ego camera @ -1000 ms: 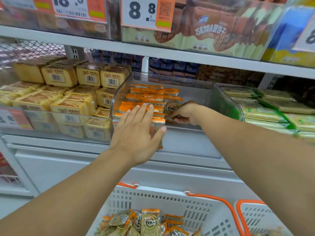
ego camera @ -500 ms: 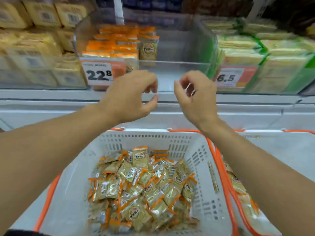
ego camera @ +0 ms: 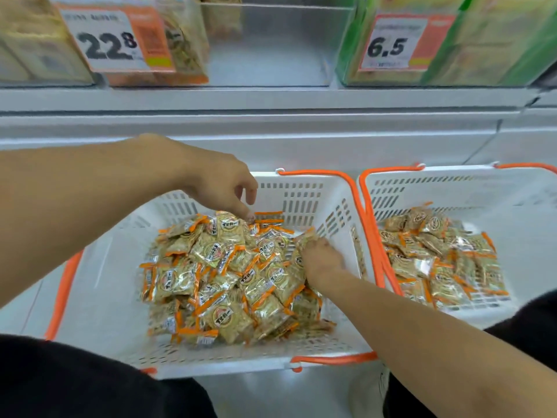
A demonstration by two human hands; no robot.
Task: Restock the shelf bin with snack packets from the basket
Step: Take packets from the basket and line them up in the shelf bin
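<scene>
Both hands reach into the basket for snack packets.

The snack packets (ego camera: 229,273) lie heaped in the white slotted plastic basket (ego camera: 304,191) below the clear shelf bin (ego camera: 271,46). The left hand (ego camera: 220,185) hangs over the heap, fingers loosely curled, fingertip touching a packet. The right hand (ego camera: 322,260) grips a packet at the heap's right edge. The packets are likely light, with slick crinkly foil and flat pillow shape; pinch them at the crimped orange seam or gather several.
</scene>
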